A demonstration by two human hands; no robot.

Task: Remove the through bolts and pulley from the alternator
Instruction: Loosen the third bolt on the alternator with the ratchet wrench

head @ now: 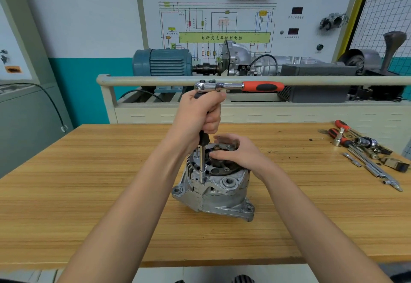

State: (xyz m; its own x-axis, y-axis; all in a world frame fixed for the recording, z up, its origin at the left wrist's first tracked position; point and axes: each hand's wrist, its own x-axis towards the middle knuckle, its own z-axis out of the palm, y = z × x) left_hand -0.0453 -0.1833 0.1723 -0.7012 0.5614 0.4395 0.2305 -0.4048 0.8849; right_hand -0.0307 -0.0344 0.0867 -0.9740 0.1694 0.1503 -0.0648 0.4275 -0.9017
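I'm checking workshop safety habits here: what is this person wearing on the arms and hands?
Nothing shows on them: the left hand and the right hand are gloveless, both forearms are uncovered right down to the frame's bottom edge, and no watch, ring or band is visible.

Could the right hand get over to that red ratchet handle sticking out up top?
Probably yes. The right hand only rests on the alternator, holding nothing, and the ratchet handle juts out above on its own side, with nothing in between.
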